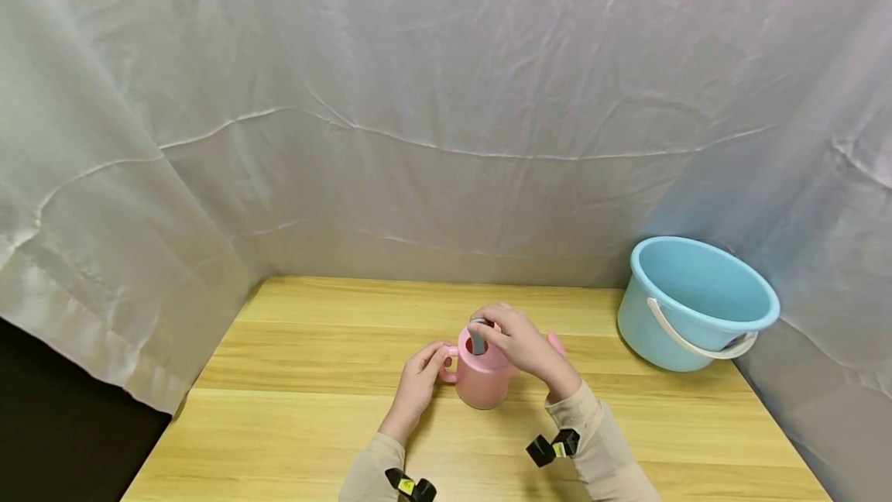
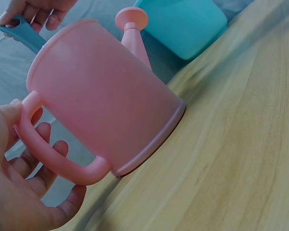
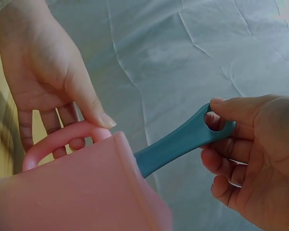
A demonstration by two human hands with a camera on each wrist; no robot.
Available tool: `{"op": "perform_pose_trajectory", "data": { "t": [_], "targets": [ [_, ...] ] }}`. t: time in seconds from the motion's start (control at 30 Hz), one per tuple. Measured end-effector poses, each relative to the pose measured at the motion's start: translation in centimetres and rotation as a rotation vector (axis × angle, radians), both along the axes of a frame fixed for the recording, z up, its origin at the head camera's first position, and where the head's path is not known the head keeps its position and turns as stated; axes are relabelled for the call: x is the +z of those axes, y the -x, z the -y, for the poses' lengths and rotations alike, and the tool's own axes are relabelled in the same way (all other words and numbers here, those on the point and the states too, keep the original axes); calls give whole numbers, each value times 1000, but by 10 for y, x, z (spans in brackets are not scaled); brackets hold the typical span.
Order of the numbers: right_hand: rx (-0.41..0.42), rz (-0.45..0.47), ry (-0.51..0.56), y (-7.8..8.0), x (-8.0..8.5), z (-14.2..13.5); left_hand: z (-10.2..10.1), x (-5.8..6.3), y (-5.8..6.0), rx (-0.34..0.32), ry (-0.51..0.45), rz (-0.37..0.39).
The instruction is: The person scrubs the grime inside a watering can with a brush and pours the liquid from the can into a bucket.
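Observation:
A pink watering can stands upright on the wooden table, its spout pointing right. My left hand holds the can's side handle, thumb on top and fingers through the loop. Above the can's opening, my right hand pinches the end of a blue-teal handle that has a hole near its tip. The lower part of this tool is hidden inside the can, so I cannot tell its kind.
A light blue bucket with a white carrying handle stands at the table's back right corner. Grey-white cloth hangs behind the table and along both sides.

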State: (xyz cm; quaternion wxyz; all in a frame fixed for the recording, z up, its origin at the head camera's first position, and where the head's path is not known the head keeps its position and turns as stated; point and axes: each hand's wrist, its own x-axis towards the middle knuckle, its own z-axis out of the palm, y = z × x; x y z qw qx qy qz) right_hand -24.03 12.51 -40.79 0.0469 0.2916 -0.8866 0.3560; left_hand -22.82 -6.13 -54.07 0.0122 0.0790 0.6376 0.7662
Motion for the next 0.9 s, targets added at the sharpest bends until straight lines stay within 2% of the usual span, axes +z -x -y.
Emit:
{"op": "perform_pose_trajectory", "data": {
  "t": [0.2, 0.43, 0.73, 0.9],
  "targets": [
    [-2, -12, 0, 0, 0, 0, 0, 0, 1, 4, -5, -1],
    [34, -26, 1, 1, -14, -1, -1, 0, 1, 10, 12, -1],
    [8, -51, -12, -1, -27, 0, 0, -1, 1, 10, 19, -3],
    [0, -97, 4, -1, -31, 2, 0, -1, 1, 7, 15, -3]
  ]
}}
